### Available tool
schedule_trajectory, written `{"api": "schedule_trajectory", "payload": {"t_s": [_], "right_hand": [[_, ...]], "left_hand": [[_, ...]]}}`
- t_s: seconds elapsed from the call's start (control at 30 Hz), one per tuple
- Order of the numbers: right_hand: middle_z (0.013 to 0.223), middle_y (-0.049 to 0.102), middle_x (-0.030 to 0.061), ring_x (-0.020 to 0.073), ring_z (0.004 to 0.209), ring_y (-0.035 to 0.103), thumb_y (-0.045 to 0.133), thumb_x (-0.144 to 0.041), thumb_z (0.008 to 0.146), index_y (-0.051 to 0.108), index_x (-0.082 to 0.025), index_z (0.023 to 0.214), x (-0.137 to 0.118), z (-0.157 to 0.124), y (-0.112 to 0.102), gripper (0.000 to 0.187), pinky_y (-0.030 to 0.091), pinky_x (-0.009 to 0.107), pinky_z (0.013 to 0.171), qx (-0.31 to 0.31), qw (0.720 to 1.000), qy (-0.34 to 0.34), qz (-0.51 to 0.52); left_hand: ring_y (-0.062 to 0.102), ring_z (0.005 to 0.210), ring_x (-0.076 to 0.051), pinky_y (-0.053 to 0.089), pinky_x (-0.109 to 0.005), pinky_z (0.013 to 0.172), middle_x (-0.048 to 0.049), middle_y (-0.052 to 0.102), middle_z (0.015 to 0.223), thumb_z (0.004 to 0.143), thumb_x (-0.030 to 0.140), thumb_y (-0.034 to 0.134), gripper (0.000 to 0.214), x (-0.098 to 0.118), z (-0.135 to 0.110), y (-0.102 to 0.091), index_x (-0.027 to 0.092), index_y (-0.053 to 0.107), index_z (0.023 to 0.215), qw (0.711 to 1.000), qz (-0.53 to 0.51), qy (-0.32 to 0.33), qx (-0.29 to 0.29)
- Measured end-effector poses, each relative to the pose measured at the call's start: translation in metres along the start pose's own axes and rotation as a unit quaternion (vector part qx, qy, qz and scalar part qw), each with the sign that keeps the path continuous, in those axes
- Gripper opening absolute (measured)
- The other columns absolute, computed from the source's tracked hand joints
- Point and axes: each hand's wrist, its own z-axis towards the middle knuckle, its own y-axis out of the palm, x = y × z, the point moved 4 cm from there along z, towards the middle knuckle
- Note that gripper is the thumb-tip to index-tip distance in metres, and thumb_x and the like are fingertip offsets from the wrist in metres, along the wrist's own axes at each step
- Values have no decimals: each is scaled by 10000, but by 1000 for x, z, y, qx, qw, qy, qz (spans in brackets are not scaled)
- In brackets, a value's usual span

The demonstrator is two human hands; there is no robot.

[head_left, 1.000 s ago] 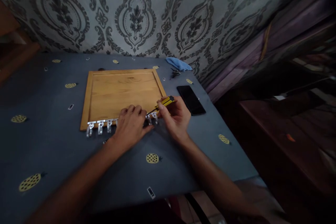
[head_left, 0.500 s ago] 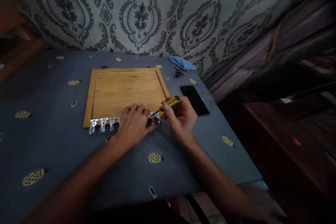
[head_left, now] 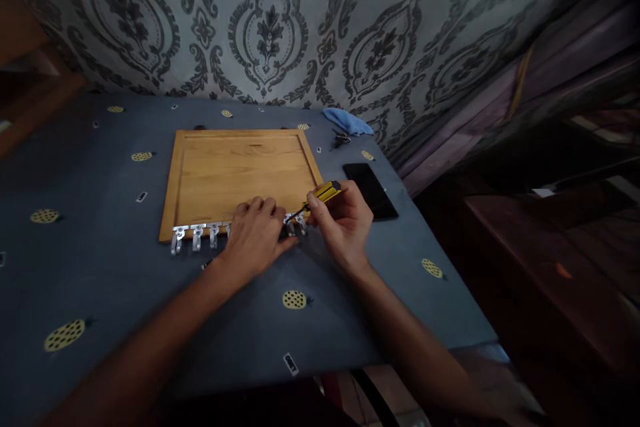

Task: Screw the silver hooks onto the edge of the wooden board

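Note:
A framed wooden board (head_left: 245, 170) lies flat on the table. Along its near edge runs a metal hook rail (head_left: 197, 230) with several silver hooks hanging off the wood. My left hand (head_left: 255, 233) is closed over the right part of this rail, fingers curled on the board's edge and thumb stretched below; it hides the middle hooks. Pinched in my right hand (head_left: 347, 223) is a yellow and black screwdriver (head_left: 325, 193), tilted, its shaft pointing down left. The screwdriver's tip meets the rail beside my left fingers; whether it sits in a screw cannot be made out.
A black phone or tablet (head_left: 371, 192) lies right of the board. Behind it are a blue cloth (head_left: 347, 121) and a small dark object (head_left: 341, 139). A pineapple-print cloth (head_left: 100, 260) covers the table, which meets a patterned wall (head_left: 210, 73). A wooden piece of furniture (head_left: 45, 93) stands left.
My right hand and the screwdriver handle have shifted very slightly left and up. My left hand and the board stay in place; the whole view has moved a little.

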Motion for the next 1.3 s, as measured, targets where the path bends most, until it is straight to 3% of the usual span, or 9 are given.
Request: {"api": "schedule_trajectory", "payload": {"t_s": [0.2,0.3,0.43,0.5,0.73,0.87,0.97,1.1,1.3], "right_hand": [[753,547,-43,107,585,526,736,-361,918,560,-248,898,0,1,1,211,472,260,515,-10,1000,-14,-2],[765,556,-34,119,600,532,721,-395,930,582,-246,927,1,2,0,204,486,274,530,-21,1000,-3,-15],[709,552,-37,136,607,538,726,-445,923,590,-244,908,-1,3,-1,243,490,286,553,-31,999,-14,-26],[678,540,-46,134,595,522,724,-434,918,580,-245,873,-3,4,-1,242,476,285,560,-30,998,-32,-34],[681,578,-32,147,606,538,681,-400,947,611,-229,839,-4,6,-3,215,460,284,574,-46,994,-74,-63],[947,733,43,227,883,682,769,-470,912,700,-221,1019,1,14,-5,279,567,381,817,-176,976,-85,-92],[1136,721,91,299,1073,667,856,-524,821,684,-239,1234,11,17,-6,531,559,493,941,-281,943,-81,-159],[1076,702,99,322,1082,643,895,-488,786,695,-200,1139,24,11,-2,498,537,534,977,-359,906,-90,-207],[1072,705,100,295,1038,639,894,-367,809,677,-199,1055,32,5,5,369,532,496,949,-391,882,-98,-243]], "left_hand": [[626,1159,-346,514,-488,975,-150,701,1173,958,497,683,396,-3,0,1,148,684,1144,1000,-15,0,9],[643,1159,-348,518,-506,984,-149,718,1164,963,487,676,387,-13,1,-10,137,676,1129,994,-109,-9,29],[690,1094,-237,560,-359,879,-102,734,1187,1028,441,558,342,-22,7,-47,171,654,1215,913,-387,2,128],[698,1069,-214,556,-319,848,-80,745,1163,1011,412,577,299,-17,13,-67,185,675,1180,883,-442,45,154],[691,990,-202,539,-337,884,-49,747,1023,960,188,583,163,10,25,-89,206,736,1012,919,-334,161,129],[705,935,-187,540,-313,836,-38,771,1004,972,191,545,193,1,27,-85,208,734,1011,918,-328,155,157],[721,880,-175,543,-289,781,-22,793,993,973,212,542,209,-5,28,-81,216,739,1042,917,-334,148,160],[734,886,-179,561,-298,798,-30,800,1024,966,225,557,224,-8,29,-76,217,751,1077,918,-335,135,163],[743,982,-193,583,-316,878,-61,803,1086,944,196,609,216,-8,30,-73,193,760,1099,908,-347,141,185]]}}
